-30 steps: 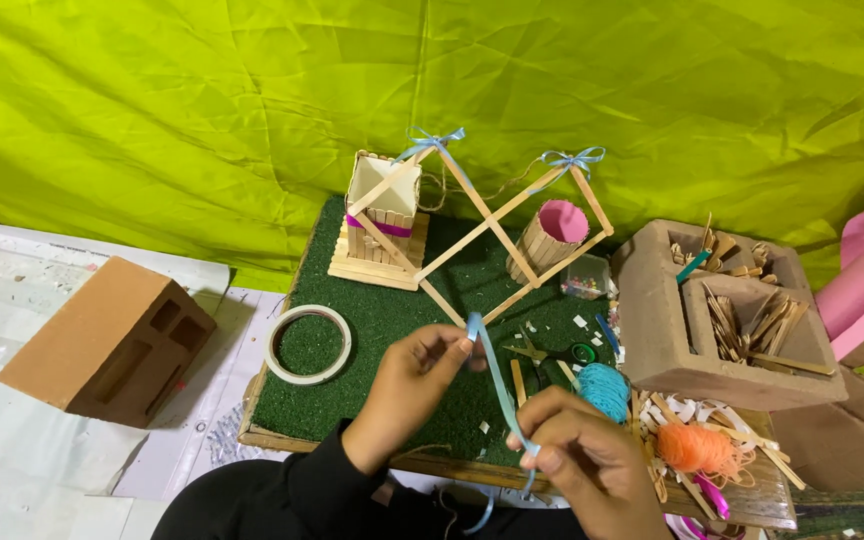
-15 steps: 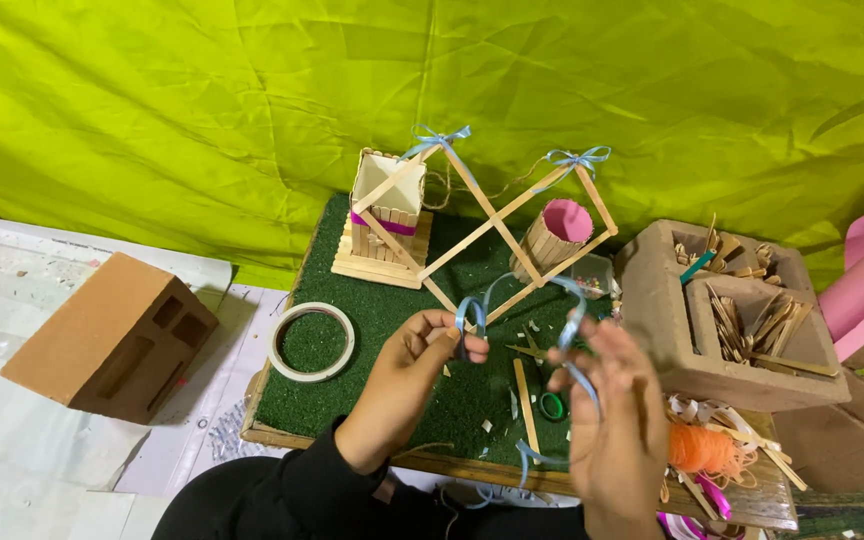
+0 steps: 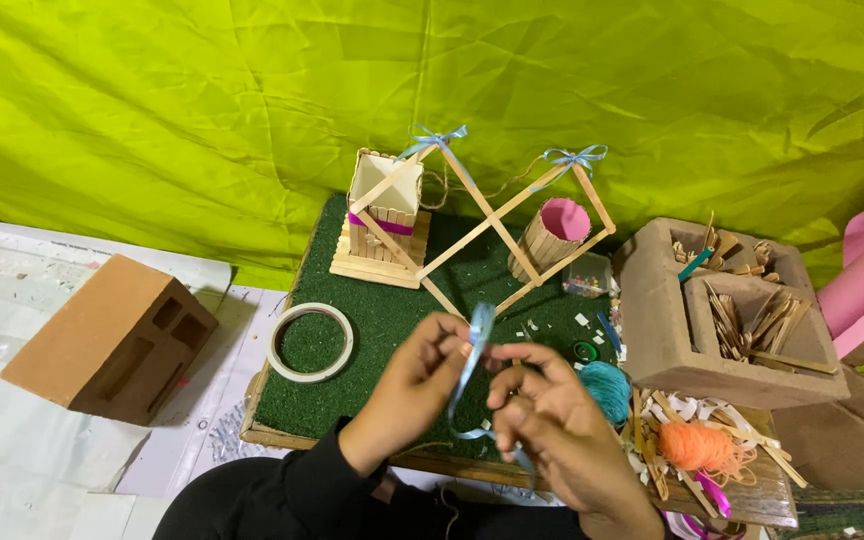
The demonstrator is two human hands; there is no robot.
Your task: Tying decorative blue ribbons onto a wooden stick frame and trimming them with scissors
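My left hand [image 3: 414,385] and my right hand [image 3: 557,430] meet in front of me over a green turf-covered board [image 3: 372,310]. Both pinch a thin light blue ribbon [image 3: 474,350] that loops between the fingers and hangs down below them. Behind the hands stands a craft-stick model: a small square tower [image 3: 384,205] with a pink band, a round stick cup [image 3: 552,235] with a pink inside, and crossed stick frames [image 3: 492,215] tied with blue bows at their tops.
A white tape ring [image 3: 310,342] lies on the turf at left. A brown hollow brick [image 3: 112,335] sits further left. Another hollow block [image 3: 727,310] at right holds craft sticks. Teal yarn [image 3: 607,388], orange yarn [image 3: 697,445] and stick scraps lie beside my right hand.
My right hand has come back in from the right to meet the left, and the ribbon now forms a small loop between both hands.
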